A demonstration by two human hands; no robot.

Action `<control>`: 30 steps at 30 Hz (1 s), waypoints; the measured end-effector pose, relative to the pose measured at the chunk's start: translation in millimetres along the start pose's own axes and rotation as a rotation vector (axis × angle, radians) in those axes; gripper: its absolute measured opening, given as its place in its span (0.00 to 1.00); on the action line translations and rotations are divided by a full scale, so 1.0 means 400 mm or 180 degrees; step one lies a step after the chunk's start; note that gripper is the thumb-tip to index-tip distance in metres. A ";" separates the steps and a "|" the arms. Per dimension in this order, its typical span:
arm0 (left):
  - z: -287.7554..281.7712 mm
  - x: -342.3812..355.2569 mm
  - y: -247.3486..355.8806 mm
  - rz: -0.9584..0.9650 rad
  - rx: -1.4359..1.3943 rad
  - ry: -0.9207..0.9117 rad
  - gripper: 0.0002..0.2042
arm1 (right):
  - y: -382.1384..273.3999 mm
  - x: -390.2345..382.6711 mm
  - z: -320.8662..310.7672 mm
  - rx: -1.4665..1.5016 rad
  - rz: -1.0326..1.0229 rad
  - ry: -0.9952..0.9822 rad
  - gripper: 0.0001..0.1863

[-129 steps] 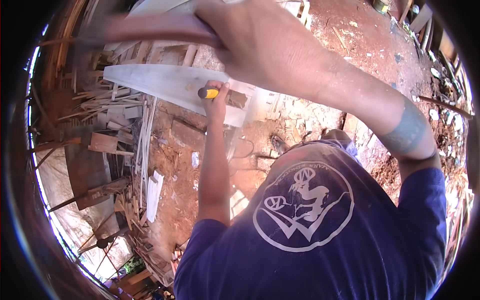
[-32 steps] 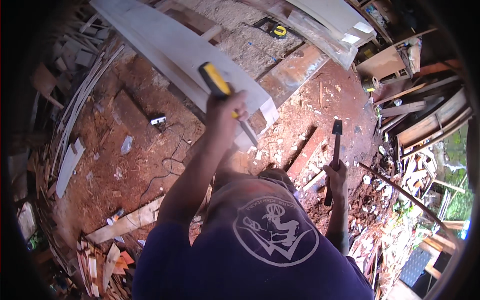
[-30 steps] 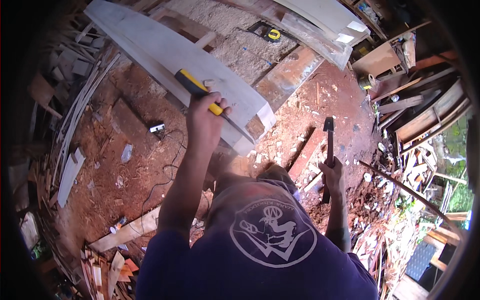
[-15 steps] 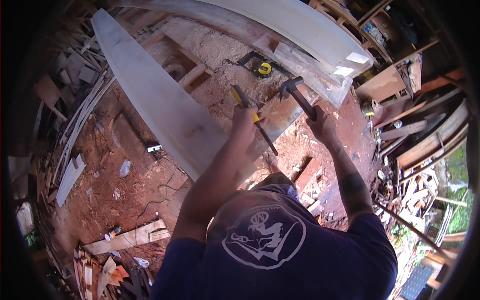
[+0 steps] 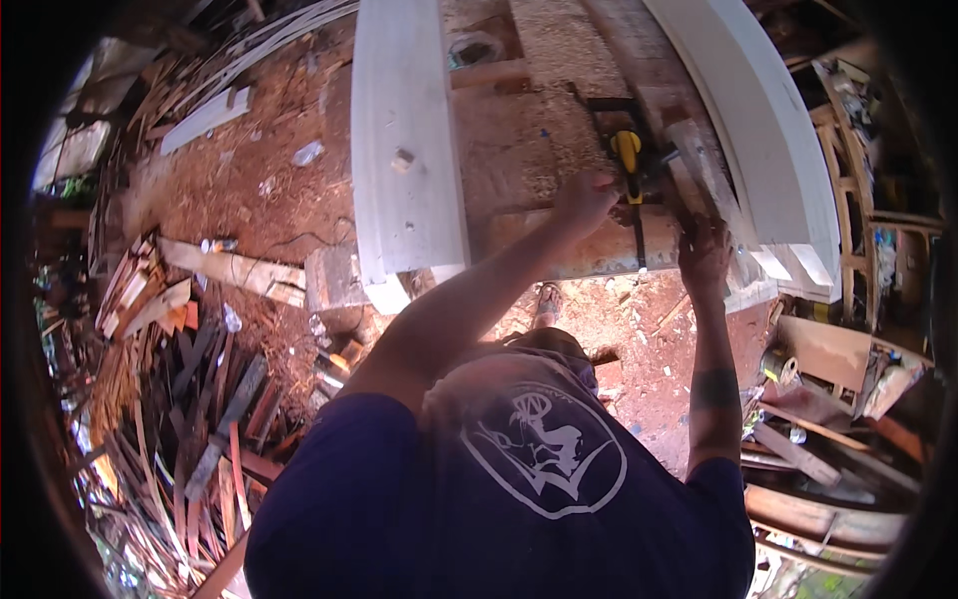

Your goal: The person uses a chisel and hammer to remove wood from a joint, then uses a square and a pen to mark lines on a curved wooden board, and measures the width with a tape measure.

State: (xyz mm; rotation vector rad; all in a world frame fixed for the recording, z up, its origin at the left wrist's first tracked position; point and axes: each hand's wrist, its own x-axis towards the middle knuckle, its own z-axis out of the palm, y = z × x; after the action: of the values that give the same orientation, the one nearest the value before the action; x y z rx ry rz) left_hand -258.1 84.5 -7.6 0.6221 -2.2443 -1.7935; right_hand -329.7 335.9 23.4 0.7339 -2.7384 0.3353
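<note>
My left hand [image 5: 587, 203] is over the bench, just left of a yellow-and-black chisel [image 5: 635, 192]. It looks loosely open and apart from the tool, though its fingers are blurred. The chisel lies with its dark blade pointing toward me. A yellow tape measure [image 5: 626, 146] sits at the chisel's far end. My right hand [image 5: 705, 258] is at the near end of a claw hammer's handle [image 5: 685, 208], with the fingers around it. The hammer's head rests low beside the tape measure, partly lost in shadow.
Long pale boards stand on both sides, one at left [image 5: 407, 150] and one at right [image 5: 763, 130]. Sawdust [image 5: 559, 60] covers the bench between them. Scrap wood [image 5: 215, 419] is heaped at lower left, and a wire spool [image 5: 783, 369] lies at right.
The view has turned, and the boards now run away from me. My left hand has let go of the chisel, which lies on the bench. The hammer has come down beside the tape measure.
</note>
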 end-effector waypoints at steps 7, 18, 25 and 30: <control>-0.774 -0.150 -0.084 0.0017 0.1614 0.2198 0.14 | -0.318 -0.088 -0.156 0.1627 -0.0025 0.0126 0.12; -0.831 0.004 -0.220 -0.1571 -0.1730 0.0193 0.34 | -0.847 -0.047 0.089 0.1567 -0.0608 -0.0355 0.23; -0.865 0.004 -0.248 -0.1396 -0.1598 -0.0046 0.34 | -0.945 -0.076 0.188 0.1254 -0.0735 -0.0474 0.35; -0.991 0.052 -0.283 -0.1405 -0.1350 -0.0374 0.35 | -0.973 -0.090 0.163 0.2196 -0.0061 -0.0673 0.41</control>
State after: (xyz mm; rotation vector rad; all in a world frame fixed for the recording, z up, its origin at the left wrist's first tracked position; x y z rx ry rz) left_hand -92.1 -293.2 -22.6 0.9941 -1.7890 -2.4767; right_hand -112.9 4.7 8.4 0.9965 -2.7945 1.3024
